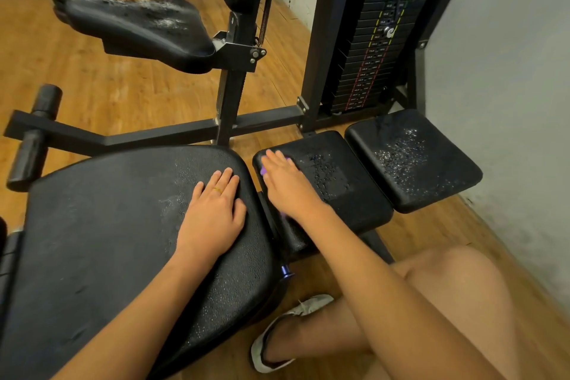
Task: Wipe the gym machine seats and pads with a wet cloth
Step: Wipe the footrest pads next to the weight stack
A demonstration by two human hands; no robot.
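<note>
The left hand (212, 213) lies flat, fingers straight, holding nothing, on the large seat (108, 241), probably as a brace. The right hand (285, 182), fingers extended, presses the purple cloth (264, 170) onto the middle pad (339, 194). Beyond, the droplet-covered far pad (413, 163) looks unwiped.

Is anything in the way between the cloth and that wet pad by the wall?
Nothing visible. The right hand presses the purple cloth on the middle pad; the pad by the wall lies right beside it, unobstructed.

4 black pads (138, 225), 2 hands (212, 216), 1 cloth (264, 170) (purple), 1 shoe (311, 304)
</note>
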